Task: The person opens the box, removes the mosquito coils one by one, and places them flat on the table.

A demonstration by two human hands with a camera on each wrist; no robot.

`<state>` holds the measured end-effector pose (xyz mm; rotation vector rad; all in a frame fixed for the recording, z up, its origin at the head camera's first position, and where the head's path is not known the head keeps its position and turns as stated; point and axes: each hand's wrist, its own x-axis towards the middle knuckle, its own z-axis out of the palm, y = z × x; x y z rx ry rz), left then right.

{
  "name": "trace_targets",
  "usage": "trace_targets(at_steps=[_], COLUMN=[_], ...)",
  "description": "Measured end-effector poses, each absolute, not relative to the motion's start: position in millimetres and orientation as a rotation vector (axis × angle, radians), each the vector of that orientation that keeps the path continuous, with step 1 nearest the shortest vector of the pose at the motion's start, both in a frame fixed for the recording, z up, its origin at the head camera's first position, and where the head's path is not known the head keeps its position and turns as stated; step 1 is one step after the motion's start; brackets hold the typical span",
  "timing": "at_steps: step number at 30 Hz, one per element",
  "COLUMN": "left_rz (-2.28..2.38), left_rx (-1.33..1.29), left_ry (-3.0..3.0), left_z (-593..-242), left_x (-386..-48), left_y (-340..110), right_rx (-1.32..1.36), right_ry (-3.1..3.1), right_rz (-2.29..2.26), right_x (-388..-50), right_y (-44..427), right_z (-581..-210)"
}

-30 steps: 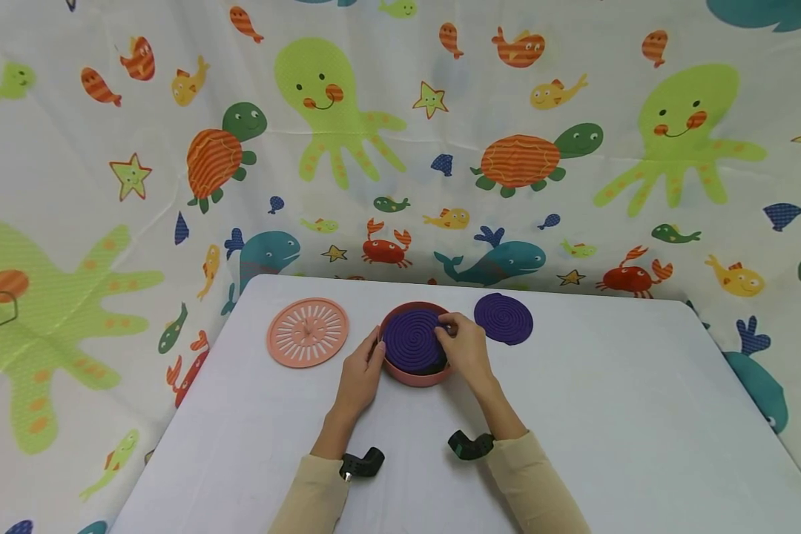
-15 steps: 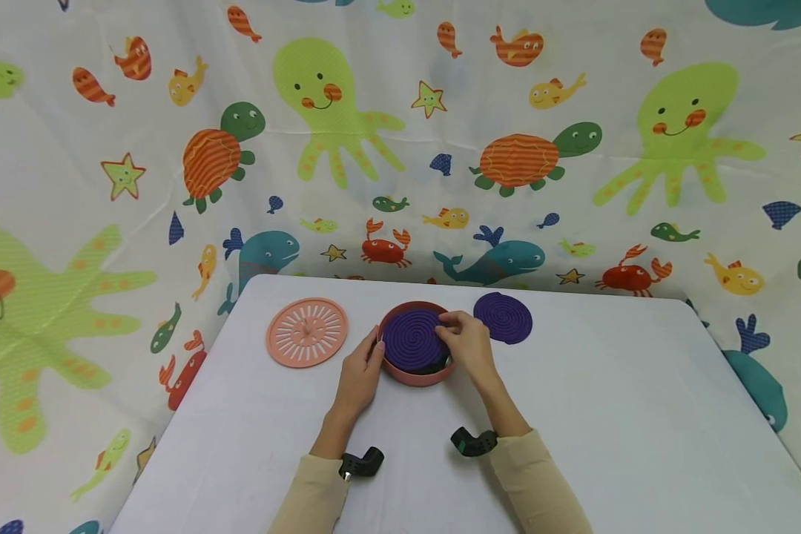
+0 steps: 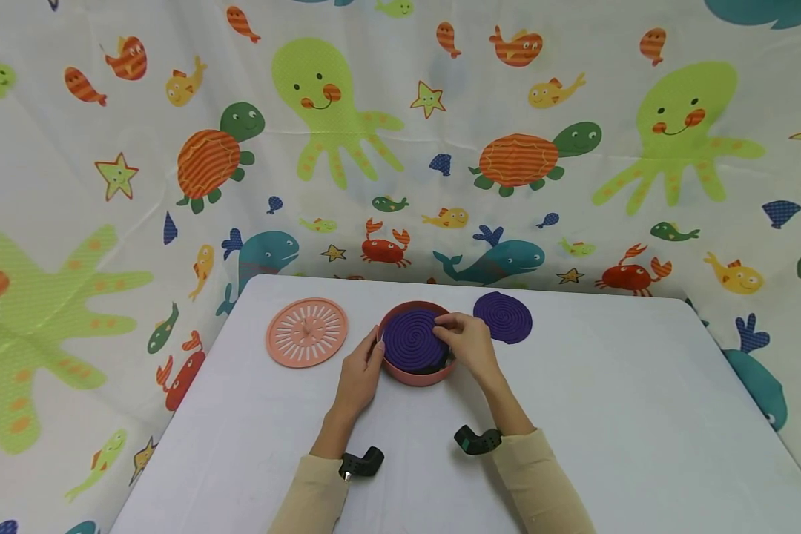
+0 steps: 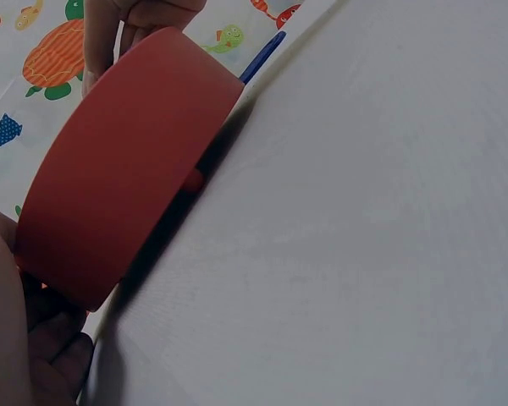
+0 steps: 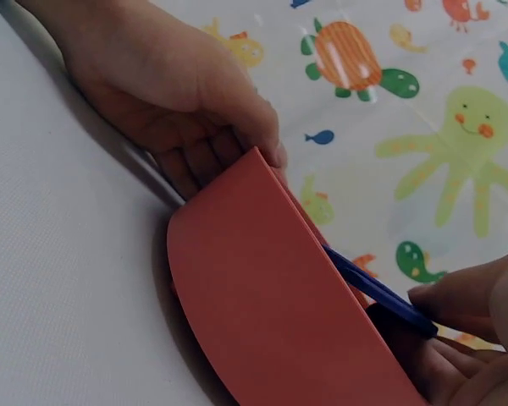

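Note:
A round pinkish-red holder [image 3: 419, 380] stands near the table's far edge. My left hand [image 3: 360, 367] grips its left side; in the right wrist view the thumb of that hand [image 5: 186, 93] lies at the rim and its fingers curl against the wall. A purple spiral mosquito coil [image 3: 410, 341] sits tilted in the holder's mouth, its right side raised. Between thumb and fingers, my right hand [image 3: 472, 345] pinches that raised edge, and the coil [image 5: 381, 292] shows edge-on in the right wrist view. The holder's inside is mostly hidden under the coil.
Left of the holder lies a slotted pink lid [image 3: 307, 332] with a small knob in its middle. A second purple coil [image 3: 503, 317] is flat on the table, behind and right of my right hand. A patterned sea-animal cloth [image 3: 387, 133] hangs behind the white table [image 3: 614, 400].
My right wrist and forearm have shifted slightly to the right, fingers still at the coil's edge. The holder, lid and second coil have stayed in place.

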<state>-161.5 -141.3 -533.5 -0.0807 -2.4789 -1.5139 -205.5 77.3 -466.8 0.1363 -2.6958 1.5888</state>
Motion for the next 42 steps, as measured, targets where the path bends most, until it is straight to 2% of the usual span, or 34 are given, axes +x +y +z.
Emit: trace_targets(at_steps=[42], left_rz=[-1.471], left_rx=[-0.067], left_ry=[-2.494], left_z=[-534.5], left_x=[-161.1], left_y=[-140.9], right_rx=[0.087], right_ry=[-2.634], right_rz=[1.696], right_x=[-204.2], right_y=[85.1], right_z=[-456.6])
